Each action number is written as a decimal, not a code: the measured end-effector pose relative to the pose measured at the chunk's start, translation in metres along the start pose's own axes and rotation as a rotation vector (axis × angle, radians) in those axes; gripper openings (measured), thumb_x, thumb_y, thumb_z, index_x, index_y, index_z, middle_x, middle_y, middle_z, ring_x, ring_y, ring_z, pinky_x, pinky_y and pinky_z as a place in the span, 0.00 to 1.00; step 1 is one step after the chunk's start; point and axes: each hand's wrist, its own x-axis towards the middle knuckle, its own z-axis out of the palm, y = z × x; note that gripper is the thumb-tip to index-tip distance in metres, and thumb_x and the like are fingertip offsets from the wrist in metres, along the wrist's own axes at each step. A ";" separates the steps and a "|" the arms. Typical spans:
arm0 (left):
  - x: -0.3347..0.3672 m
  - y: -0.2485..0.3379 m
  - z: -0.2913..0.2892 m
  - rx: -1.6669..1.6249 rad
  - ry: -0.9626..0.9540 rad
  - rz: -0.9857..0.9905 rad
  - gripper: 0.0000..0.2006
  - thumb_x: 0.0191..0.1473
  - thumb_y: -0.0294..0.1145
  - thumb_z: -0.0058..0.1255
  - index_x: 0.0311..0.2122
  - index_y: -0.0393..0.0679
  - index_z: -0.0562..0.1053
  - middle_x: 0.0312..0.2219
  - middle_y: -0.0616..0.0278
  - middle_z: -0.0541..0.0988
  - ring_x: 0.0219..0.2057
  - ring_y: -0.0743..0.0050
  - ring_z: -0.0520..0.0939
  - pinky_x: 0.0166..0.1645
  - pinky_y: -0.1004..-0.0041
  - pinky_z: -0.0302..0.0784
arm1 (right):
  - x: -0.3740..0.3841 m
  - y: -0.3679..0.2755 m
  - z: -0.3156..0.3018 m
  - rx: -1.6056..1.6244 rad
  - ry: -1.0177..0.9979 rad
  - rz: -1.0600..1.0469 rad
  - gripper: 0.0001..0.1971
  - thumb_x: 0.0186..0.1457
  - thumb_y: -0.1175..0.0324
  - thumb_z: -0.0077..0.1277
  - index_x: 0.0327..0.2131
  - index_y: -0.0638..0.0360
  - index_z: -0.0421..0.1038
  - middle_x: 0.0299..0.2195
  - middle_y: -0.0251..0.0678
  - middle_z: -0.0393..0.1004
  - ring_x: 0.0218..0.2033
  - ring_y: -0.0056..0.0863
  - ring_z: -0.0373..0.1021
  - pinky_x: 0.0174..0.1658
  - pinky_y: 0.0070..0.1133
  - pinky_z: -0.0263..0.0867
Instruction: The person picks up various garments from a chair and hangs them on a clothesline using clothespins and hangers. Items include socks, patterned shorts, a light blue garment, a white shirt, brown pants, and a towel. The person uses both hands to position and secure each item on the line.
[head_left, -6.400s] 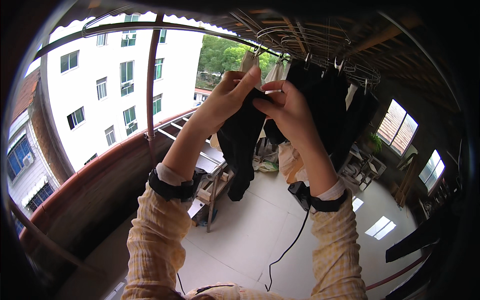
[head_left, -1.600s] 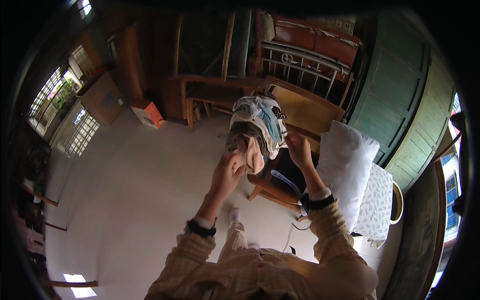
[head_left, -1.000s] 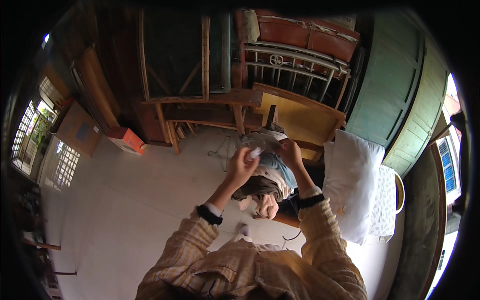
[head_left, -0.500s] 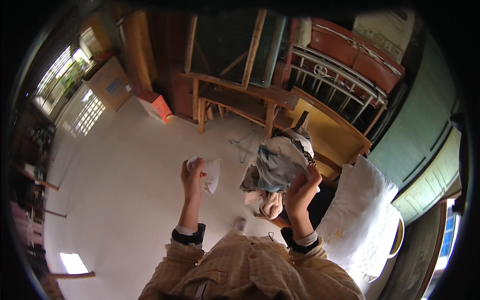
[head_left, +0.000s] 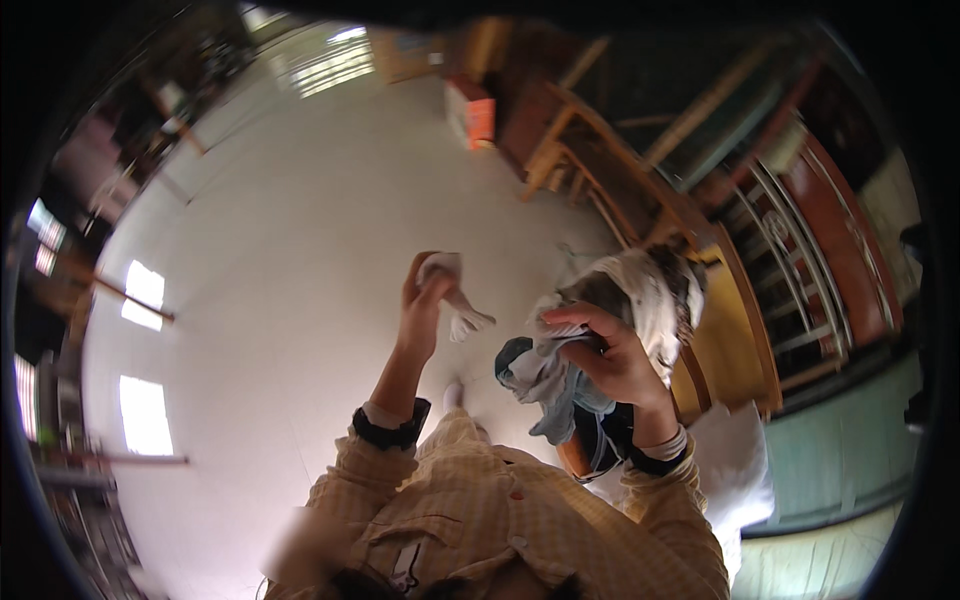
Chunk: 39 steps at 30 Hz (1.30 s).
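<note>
My left hand (head_left: 425,290) is closed round a small white sock-like cloth (head_left: 466,312), whose narrow end hangs to the right over the floor. To the right, my right hand (head_left: 612,352) grips a crumpled bundle of light grey and blue-grey cloth (head_left: 548,385) between thumb and fingers. Part of that bundle droops below the hand, with a dark patch at its left end. Just beyond the right hand lies a heap of white and dark-patterned clothes (head_left: 650,300); what bears it is mostly hidden.
A wooden bench (head_left: 610,150) stands at the far right, near a yellow board (head_left: 738,320) and a metal railing (head_left: 800,260). White bedding or a pillow (head_left: 725,455) lies right of my right arm. An orange-and-white box (head_left: 470,112) sits on the pale floor (head_left: 290,260) farther off.
My view has turned to the left, so the furniture appears farther right. The right hand has drawn the grey and blue cloth leftward from the heap. The left hand still holds the white cloth.
</note>
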 end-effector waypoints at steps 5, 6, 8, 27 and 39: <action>-0.055 0.054 -0.033 0.204 -0.096 -0.119 0.22 0.50 0.22 0.43 0.52 0.42 0.57 0.32 0.63 0.70 0.32 0.80 0.73 0.33 0.80 0.71 | 0.055 -0.005 0.062 0.185 -0.360 0.178 0.20 0.45 0.86 0.51 0.43 0.60 0.60 0.38 0.36 0.70 0.43 0.22 0.68 0.46 0.19 0.63; -0.068 0.061 -0.039 0.222 -0.087 -0.138 0.20 0.52 0.24 0.42 0.51 0.42 0.58 0.34 0.63 0.70 0.34 0.80 0.72 0.37 0.80 0.70 | 0.067 -0.002 0.080 0.152 -0.375 0.186 0.17 0.45 0.84 0.52 0.39 0.61 0.61 0.38 0.37 0.70 0.42 0.24 0.69 0.44 0.19 0.65; -0.091 0.070 -0.051 0.264 -0.033 -0.134 0.17 0.58 0.35 0.40 0.50 0.39 0.61 0.38 0.63 0.70 0.41 0.79 0.70 0.47 0.77 0.66 | 0.080 0.001 0.110 -0.018 -0.368 0.075 0.16 0.46 0.83 0.52 0.39 0.62 0.61 0.37 0.38 0.70 0.41 0.25 0.69 0.43 0.20 0.66; -0.207 0.172 -0.214 -0.042 0.380 0.232 0.09 0.57 0.26 0.46 0.43 0.34 0.70 0.35 0.61 0.77 0.36 0.78 0.77 0.41 0.77 0.74 | 0.130 0.026 0.269 -0.171 -0.726 -0.143 0.17 0.45 0.63 0.63 0.31 0.64 0.68 0.20 0.30 0.69 0.21 0.16 0.64 0.25 0.17 0.60; -0.196 0.186 -0.220 0.119 0.081 0.065 0.13 0.52 0.23 0.52 0.44 0.34 0.68 0.37 0.57 0.77 0.36 0.75 0.77 0.38 0.77 0.75 | 0.133 0.013 0.179 0.223 -0.423 -0.057 0.12 0.48 0.77 0.58 0.36 0.59 0.68 0.31 0.25 0.69 0.36 0.14 0.65 0.37 0.14 0.62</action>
